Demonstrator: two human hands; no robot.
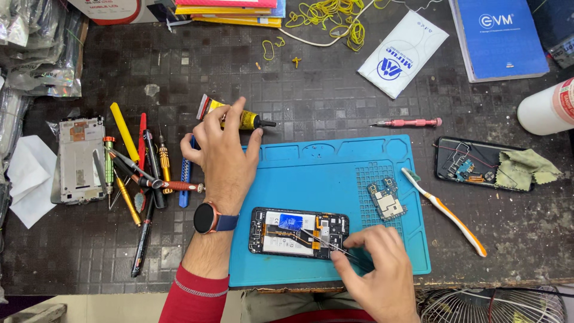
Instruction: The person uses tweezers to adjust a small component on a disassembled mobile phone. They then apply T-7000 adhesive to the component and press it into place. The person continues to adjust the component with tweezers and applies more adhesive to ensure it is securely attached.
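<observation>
My left hand [222, 157] pinches yellow glue tube [234, 116] just above blue mat [365, 239]. My right hand [375, 265] pinches tweezers [327, 243], tips on open phone [298, 232] lying on mat. Small circuit board [387, 200] near; pile of tools [140, 173] left.

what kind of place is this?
Most likely a phone repair bench. An opened phone lies on a blue work mat, the right hand probes it with tweezers, and screwdrivers lie beside the left hand, which holds a glue tube.

Phone repair workbench, blue mat [335, 164], screwdrivers [140, 167] (scattered), opened phone [299, 232]
</observation>
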